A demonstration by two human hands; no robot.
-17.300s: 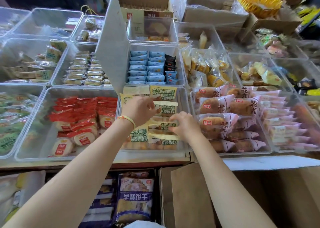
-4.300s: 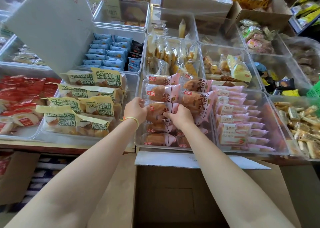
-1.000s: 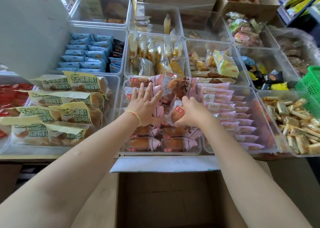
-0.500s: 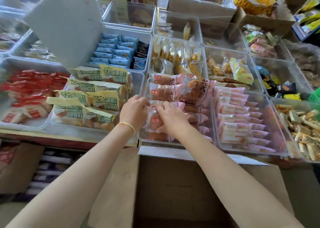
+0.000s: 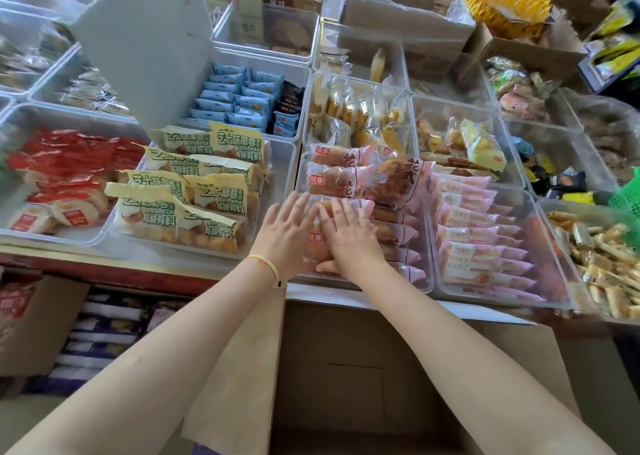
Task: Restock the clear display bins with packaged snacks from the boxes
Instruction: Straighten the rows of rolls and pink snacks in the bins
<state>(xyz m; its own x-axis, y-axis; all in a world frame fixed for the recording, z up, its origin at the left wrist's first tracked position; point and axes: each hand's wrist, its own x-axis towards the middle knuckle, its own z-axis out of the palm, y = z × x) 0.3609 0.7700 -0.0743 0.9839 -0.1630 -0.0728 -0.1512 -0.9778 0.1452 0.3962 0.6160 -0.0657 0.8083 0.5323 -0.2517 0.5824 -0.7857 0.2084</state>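
Pink-wrapped bread buns in clear plastic packets already fill most of the clear plastic display bin in front of you. Your left hand and right hand lie side by side on the near packets, fingers spread flat and pressing, gripping nothing. The brown cardboard box below the counter edge looks empty (its far corners are hidden), so this bin seems nearly done, bar levelling the tilted bun at the back. The yellow-and-green cake packets on your left sit heaped high. Further back, the nearly empty clear bin holds only a few packets, so I judge restocking remains there.
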